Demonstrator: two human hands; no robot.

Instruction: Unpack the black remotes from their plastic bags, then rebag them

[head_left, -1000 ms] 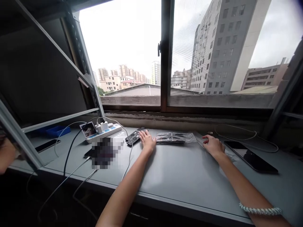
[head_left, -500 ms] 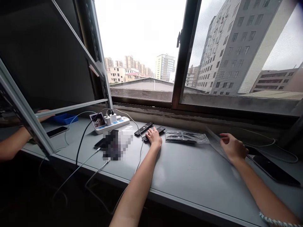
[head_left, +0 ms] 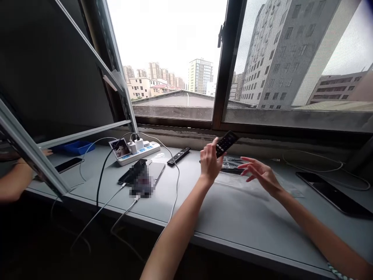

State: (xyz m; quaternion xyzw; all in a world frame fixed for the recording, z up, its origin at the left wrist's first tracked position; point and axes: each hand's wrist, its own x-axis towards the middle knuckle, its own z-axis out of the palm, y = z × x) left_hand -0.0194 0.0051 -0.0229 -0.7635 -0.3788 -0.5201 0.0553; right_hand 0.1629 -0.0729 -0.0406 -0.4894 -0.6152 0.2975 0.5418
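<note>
A black remote control is raised above the grey table, tilted, with my left hand wrapped round its lower end. To the right, my right hand hovers over the table with its fingers apart and nothing in them. Black remotes in clear plastic lie behind and between my hands, partly hidden. A clear plastic bag lies flat below my right hand. Another black remote rests on the table left of my left hand.
On the left are a power strip with chargers, a photo card, phones with cables and a metal rack post. Beyond it are another person's arm and a blue tray. A black tablet lies at the right.
My left hand has lifted one remote off the table and moved right with it. My right hand has moved left and let go of the plastic bag, which now lies on the table.
</note>
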